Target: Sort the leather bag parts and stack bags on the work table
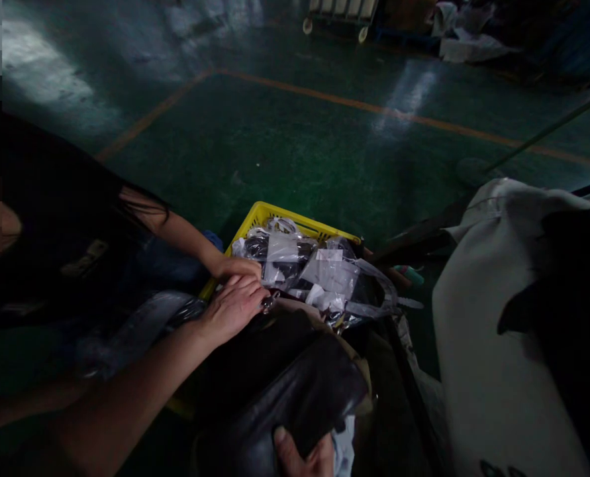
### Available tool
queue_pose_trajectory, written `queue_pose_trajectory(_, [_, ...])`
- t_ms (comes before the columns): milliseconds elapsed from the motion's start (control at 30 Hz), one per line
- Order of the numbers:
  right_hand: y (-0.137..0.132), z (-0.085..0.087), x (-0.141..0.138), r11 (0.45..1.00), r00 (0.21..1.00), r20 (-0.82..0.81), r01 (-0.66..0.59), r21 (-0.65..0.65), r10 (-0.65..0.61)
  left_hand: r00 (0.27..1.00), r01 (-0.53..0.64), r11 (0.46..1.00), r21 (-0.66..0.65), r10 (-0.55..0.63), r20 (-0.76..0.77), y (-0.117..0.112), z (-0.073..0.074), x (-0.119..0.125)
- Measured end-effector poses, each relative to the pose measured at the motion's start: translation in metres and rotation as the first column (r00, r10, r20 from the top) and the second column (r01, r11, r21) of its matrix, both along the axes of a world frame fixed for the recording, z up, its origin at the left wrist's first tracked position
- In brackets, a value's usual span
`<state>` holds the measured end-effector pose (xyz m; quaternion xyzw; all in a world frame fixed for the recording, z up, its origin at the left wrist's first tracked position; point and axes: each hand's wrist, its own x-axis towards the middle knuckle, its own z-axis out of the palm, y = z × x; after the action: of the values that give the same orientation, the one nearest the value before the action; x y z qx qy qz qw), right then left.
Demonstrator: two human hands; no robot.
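Note:
A dark leather bag [295, 384] with a flap and a lighter tan edge lies tilted in front of me. My right hand [307, 457] grips its near lower edge, thumb on top and fingers beneath. At the bag's far left corner my left hand [238, 305] is closed, its fingers curled down by a small metal clasp [269, 302]; what is under the fingertips is partly hidden. Just beyond, another person's hand [240, 267] reaches in from the left, close against mine. A yellow plastic crate [259, 213] holds clear-wrapped dark bags [329, 271] with white paper labels.
A person in dark clothing [76, 232] stands close on my left. To the right hangs a large pale sack or cloth [473, 318] beside dark framework. Green floor [299, 152] with orange lines stretches beyond, and a wheeled cart [342, 10] stands at the back.

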<state>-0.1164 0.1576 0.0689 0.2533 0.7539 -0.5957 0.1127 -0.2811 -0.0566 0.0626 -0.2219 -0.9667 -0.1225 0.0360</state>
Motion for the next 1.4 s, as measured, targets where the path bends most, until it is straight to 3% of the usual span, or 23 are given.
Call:
queue_pose_trajectory(100, [-0.011, 0.003, -0.014, 0.982, 0.995, 0.086, 0.067, -0.178, -0.052, 0.991, 0.132, 0.989, -0.069, -0.130, 0.035, 0.016, 0.018, 0.030])
queue_pose_trajectory(167, [-0.019, 0.009, -0.022, 0.936, 0.988, 0.108, 0.136, -0.324, -0.107, 0.976, 0.212, 0.976, -0.048, -0.209, 0.061, 0.028, 0.032, 0.050])
queue_pose_trajectory(267, [-0.029, 0.020, -0.028, 0.884, 0.984, 0.089, 0.175, -0.434, -0.152, 0.976, 0.197, 0.979, -0.041, -0.193, 0.098, 0.040, 0.050, 0.072])
queue_pose_trajectory(367, [-0.036, 0.024, -0.029, 0.902, 0.974, 0.077, 0.226, -0.368, -0.213, 0.960, 0.200, 0.980, -0.026, -0.190, 0.206, 0.044, 0.060, 0.090])
queue_pose_trajectory(433, [-0.038, 0.021, -0.029, 0.929, 0.968, 0.042, 0.249, -0.274, -0.247, 0.922, 0.184, 0.980, 0.076, -0.199, 0.332, 0.043, 0.062, 0.101])
queue_pose_trajectory(567, [-0.039, 0.003, -0.030, 0.939, 0.972, -0.042, 0.210, -0.272, -0.230, 0.867, 0.018, 0.961, 0.276, -0.153, 0.474, 0.033, 0.051, 0.121])
queue_pose_trajectory(700, [-0.038, -0.008, -0.026, 0.936, 0.977, -0.022, 0.197, -0.291, -0.212, 0.824, -0.177, 0.946, 0.270, -0.008, 0.566, 0.022, 0.035, 0.126])
queue_pose_trajectory(833, [-0.038, -0.001, -0.014, 0.968, 0.980, -0.121, 0.128, -0.216, -0.157, 0.696, -0.341, 0.905, 0.254, 0.062, 0.715, 0.016, 0.037, 0.112])
queue_pose_trajectory(900, [-0.037, 0.003, -0.007, 0.987, 0.949, -0.275, 0.136, -0.082, -0.153, 0.672, -0.324, 0.926, 0.196, 0.079, 0.737, 0.017, 0.045, 0.105])
queue_pose_trajectory(967, [-0.034, 0.006, -0.005, 0.992, 0.910, -0.412, 0.095, 0.082, -0.053, 0.713, -0.260, 0.958, 0.120, 0.107, 0.693, 0.020, 0.052, 0.102])
queue_pose_trajectory(1033, [-0.029, 0.009, -0.008, 0.977, 0.885, -0.440, -0.065, 0.204, 0.151, 0.772, -0.199, 0.976, 0.089, 0.100, 0.628, 0.024, 0.056, 0.103])
queue_pose_trajectory(1100, [-0.024, 0.014, -0.015, 0.952, 0.867, -0.410, -0.199, 0.232, 0.281, 0.793, -0.152, 0.981, 0.121, 0.048, 0.607, 0.027, 0.058, 0.105])
queue_pose_trajectory(1167, [-0.021, 0.018, -0.022, 0.962, 0.885, -0.388, -0.198, 0.187, 0.258, 0.785, -0.113, 0.980, 0.164, -0.013, 0.619, 0.028, 0.058, 0.106])
queue_pose_trajectory(1300, [-0.017, 0.015, -0.033, 0.996, 0.949, -0.304, -0.066, 0.052, 0.079, 0.737, -0.073, 0.979, 0.190, -0.075, 0.672, 0.021, 0.058, 0.104])
queue_pose_trajectory(1400, [-0.017, 0.004, -0.043, 1.000, 0.968, -0.250, -0.014, -0.028, 0.007, 0.623, -0.179, 0.952, 0.246, -0.084, 0.777, 0.011, 0.053, 0.105])
